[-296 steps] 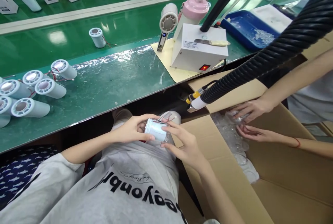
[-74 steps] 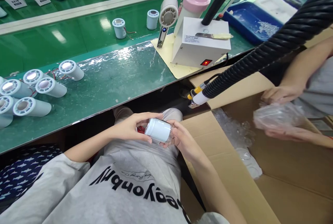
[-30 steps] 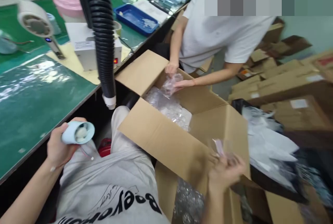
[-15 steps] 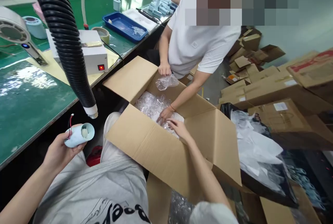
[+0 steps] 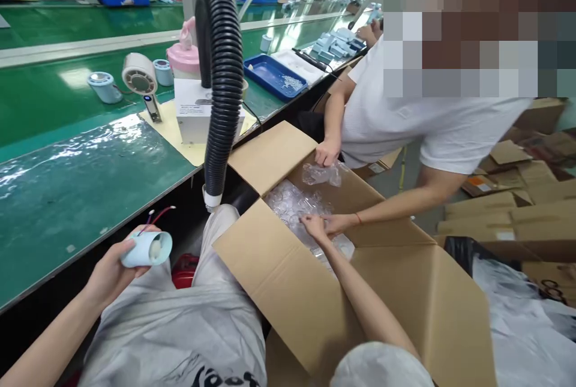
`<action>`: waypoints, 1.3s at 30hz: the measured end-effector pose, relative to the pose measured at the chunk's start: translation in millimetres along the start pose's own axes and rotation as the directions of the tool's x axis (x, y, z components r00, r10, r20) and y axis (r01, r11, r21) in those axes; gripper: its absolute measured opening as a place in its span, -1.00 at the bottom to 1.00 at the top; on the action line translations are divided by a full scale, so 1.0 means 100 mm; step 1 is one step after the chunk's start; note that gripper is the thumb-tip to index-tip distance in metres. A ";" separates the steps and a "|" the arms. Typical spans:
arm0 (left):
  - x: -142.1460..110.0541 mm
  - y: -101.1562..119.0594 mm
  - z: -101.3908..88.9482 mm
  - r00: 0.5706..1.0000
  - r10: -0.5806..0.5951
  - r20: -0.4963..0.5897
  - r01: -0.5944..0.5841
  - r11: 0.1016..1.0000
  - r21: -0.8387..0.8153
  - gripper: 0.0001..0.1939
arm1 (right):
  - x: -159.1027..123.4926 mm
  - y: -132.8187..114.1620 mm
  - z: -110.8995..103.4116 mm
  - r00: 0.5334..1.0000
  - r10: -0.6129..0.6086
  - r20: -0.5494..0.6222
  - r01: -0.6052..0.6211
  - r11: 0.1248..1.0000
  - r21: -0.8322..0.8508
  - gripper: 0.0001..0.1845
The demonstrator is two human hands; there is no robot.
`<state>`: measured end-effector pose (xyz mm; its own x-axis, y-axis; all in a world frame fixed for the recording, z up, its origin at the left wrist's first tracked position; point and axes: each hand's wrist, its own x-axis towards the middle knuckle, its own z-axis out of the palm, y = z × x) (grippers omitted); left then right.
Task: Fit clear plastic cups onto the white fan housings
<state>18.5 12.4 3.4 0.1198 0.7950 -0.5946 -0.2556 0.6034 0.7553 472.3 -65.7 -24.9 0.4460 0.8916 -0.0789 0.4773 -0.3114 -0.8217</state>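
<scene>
My left hand (image 5: 110, 270) is closed around a light blue cylindrical housing (image 5: 138, 251), held above my lap. Its open end faces right and shows a whitish part inside; thin red and dark wires (image 5: 155, 217) stick out at the back. Inside the open cardboard box (image 5: 274, 261), my right hand (image 5: 316, 228) has its fingers curled together over a heap of clear plastic pieces (image 5: 288, 204). What sits between those fingers, if anything, is too small to make out. A co-worker's hand (image 5: 333, 225) is right beside it, partly hidden behind mine.
A black ribbed hose (image 5: 220, 93) hangs over the bench edge. On the green bench (image 5: 90, 195) stand a white box-shaped device (image 5: 193, 117), a handheld fan (image 5: 140, 78) and a blue tray (image 5: 274, 78). The co-worker's other hand (image 5: 328, 152) grips a clear plastic bag (image 5: 321, 174).
The view has swung up and left, showing more of the bench. My right hand's outstretched fingers have curled in over the clear pieces. My left hand still holds the blue housing.
</scene>
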 end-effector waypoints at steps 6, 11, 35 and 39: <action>0.14 -0.03 0.12 0.939 -0.055 0.340 -0.044 0.960 0.278 -0.49 | -0.07 -0.10 0.14 0.984 -0.037 -0.172 0.062 0.989 0.137 -0.42; 0.22 -0.05 0.25 0.908 -0.029 0.417 -0.133 0.926 0.354 -0.54 | -0.47 -0.58 0.62 0.896 -0.440 0.068 0.390 0.850 0.355 -0.25; 0.17 -0.06 -0.10 0.533 0.285 0.796 -0.803 0.467 0.370 -0.33 | -0.81 -1.36 1.60 0.850 -0.343 0.400 0.133 0.875 0.466 -0.60; 0.10 -0.05 -0.06 0.578 0.217 0.787 -0.718 0.594 0.364 -0.29 | -0.81 -1.29 1.59 0.844 -0.364 0.395 0.105 0.833 0.543 -0.61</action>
<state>15.5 16.9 -7.5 0.7683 0.6390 0.0369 0.1110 -0.1898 0.9755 254.4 -45.0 -1.9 -0.0966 0.9953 0.0094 0.0336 0.0127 -0.9994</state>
